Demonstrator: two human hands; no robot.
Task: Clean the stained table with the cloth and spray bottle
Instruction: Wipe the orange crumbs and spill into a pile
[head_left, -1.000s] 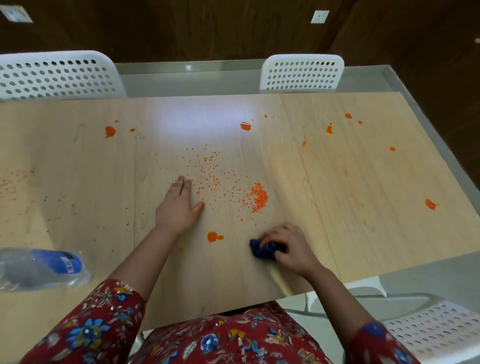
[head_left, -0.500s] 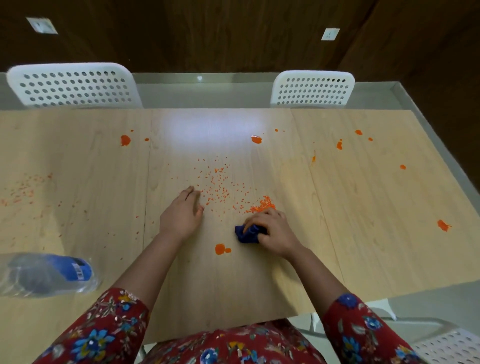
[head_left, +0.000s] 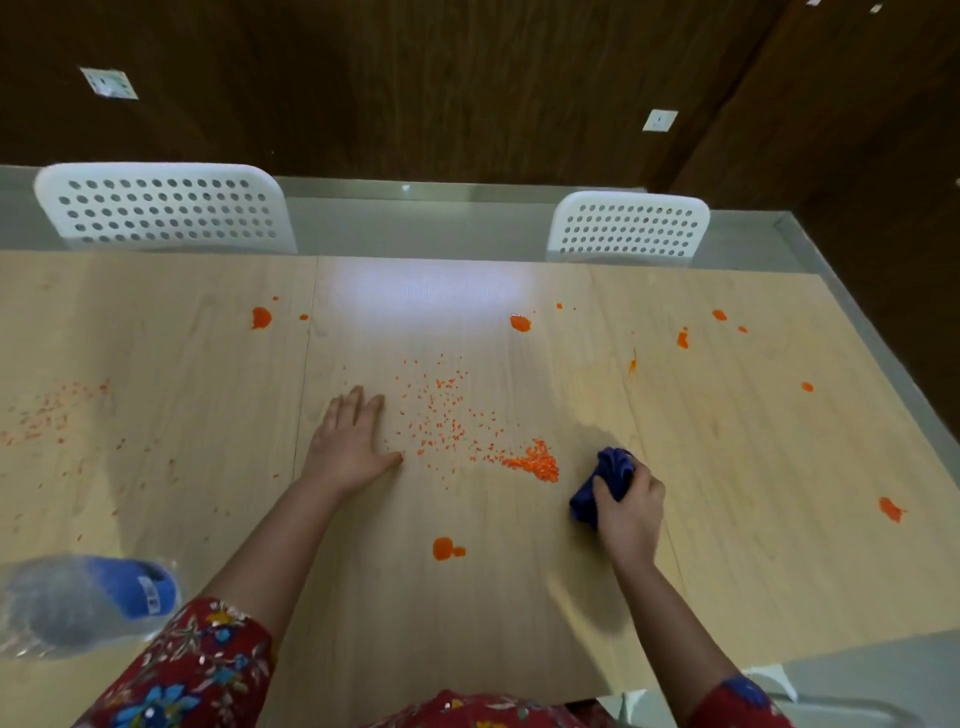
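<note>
Now right hand (head_left: 629, 512) with cloth (head_left: 602, 480) shifted right of crumb pile (head_left: 535, 462)

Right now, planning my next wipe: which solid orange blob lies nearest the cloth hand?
The double orange blob at the near edge, left of the right hand.

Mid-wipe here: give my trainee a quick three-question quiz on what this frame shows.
1. True or false: the right hand grips the blue cloth.
2. Where does the spray bottle lie? A) beside the far chairs B) near the table's left front edge C) in the left hand
3. Fill in: the orange crumb pile sits just ____ of the cloth.

Key: 1 true; 2 B; 3 left.
</note>
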